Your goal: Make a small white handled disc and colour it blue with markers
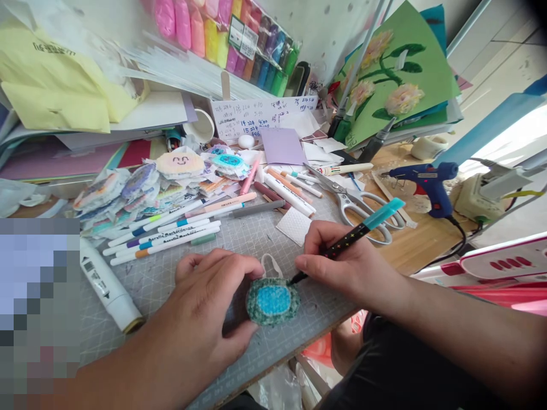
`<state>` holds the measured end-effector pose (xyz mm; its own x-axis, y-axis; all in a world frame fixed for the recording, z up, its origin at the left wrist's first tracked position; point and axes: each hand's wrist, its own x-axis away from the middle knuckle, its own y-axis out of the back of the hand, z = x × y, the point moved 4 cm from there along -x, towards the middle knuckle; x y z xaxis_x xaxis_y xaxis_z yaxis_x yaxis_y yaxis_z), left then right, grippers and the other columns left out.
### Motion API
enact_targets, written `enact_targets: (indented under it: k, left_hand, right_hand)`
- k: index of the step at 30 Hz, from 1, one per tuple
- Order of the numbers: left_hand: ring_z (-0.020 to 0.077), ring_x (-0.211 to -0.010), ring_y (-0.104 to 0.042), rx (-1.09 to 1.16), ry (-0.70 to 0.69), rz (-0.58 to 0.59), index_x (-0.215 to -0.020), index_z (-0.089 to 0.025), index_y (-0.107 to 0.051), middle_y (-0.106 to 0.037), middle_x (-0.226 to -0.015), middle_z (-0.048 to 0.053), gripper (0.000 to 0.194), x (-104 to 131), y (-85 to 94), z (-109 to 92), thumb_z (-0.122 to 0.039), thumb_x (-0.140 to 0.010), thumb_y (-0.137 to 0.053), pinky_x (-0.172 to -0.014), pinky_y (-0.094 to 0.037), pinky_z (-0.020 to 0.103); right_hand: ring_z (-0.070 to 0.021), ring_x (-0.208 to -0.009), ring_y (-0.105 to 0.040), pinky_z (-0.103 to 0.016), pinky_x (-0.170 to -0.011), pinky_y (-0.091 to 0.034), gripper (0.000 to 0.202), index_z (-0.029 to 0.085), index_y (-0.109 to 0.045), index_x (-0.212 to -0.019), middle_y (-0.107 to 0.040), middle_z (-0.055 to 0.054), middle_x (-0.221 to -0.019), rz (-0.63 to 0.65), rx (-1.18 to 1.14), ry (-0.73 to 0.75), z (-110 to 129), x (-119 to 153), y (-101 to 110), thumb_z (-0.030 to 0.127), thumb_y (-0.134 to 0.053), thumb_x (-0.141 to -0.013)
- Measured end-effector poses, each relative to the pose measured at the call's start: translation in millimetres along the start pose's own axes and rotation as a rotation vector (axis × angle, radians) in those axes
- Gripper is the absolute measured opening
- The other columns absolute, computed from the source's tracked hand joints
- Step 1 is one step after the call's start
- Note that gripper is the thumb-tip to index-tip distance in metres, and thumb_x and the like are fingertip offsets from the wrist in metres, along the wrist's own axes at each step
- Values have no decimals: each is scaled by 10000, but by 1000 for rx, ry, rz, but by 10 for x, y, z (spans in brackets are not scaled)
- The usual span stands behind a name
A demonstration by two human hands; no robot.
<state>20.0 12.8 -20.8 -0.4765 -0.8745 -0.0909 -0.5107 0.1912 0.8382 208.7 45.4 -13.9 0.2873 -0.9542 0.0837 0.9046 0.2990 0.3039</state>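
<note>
A small padded oval piece [274, 300], dark green around a bright blue middle, rests on the grey cutting mat [188, 376]. It has a white loop at its top. My left hand [213, 296] grips the piece's left side between thumb and fingers. In my right hand [342, 265] is a black patterned marker [348, 239] with a turquoise end. Its dark tip meets the upper right edge of the green border. A small white textured square [294, 226] lies just beyond the two hands.
Several acrylic markers [171, 233] and a thick white marker [109, 287] lie on the left. Decorated padded pieces [179, 162] are heaped behind. Scissors [348, 199] and a blue glue gun [427, 179] with a cord sit at right. The table edge [299, 347] runs close below.
</note>
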Motion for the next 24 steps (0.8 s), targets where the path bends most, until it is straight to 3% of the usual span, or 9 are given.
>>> enact_targets:
  k: [24]
  left_hand:
    - [281, -917, -554, -9, 16, -29, -989, -283, -537, -637, -961, 3, 330, -4, 10, -10, -185, -677, -579, -861, -359, 462]
  right_hand:
    - [-89, -511, -387, -220, -462, -300, 223, 192, -472, -583, -440, 54, -529, -8, -4, 26, 31, -54, -12, 266, -641, -709]
